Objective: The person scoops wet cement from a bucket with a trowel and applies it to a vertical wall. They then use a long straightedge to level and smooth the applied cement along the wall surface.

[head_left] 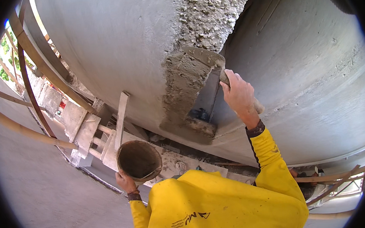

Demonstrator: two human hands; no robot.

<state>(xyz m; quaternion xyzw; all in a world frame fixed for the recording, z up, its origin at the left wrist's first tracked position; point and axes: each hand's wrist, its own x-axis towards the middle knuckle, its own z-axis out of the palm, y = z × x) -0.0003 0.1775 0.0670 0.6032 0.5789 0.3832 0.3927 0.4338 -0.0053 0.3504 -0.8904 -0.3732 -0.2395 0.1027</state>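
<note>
My right hand point(239, 94) is closed around the handle of a trowel point(206, 56). Its blade lies against the rough edge of the wall beside an opening, where wet grey mortar point(184, 78) covers the surface. Above the blade, the plaster strip point(210, 18) is coarse and lumpy. Lower down on the left, my left hand point(126, 182) grips the side of a round, mortar-stained bucket point(139, 152), tilted so that its inside shows. How much is in the bucket I cannot tell.
Scaffold planks point(85, 132) and bamboo poles point(28, 127) run along the left. An upright board point(121, 120) stands by the bucket. Smooth grey wall point(115, 43) flanks the opening point(206, 98). More poles point(337, 184) cross at the lower right, where part of another person seems visible.
</note>
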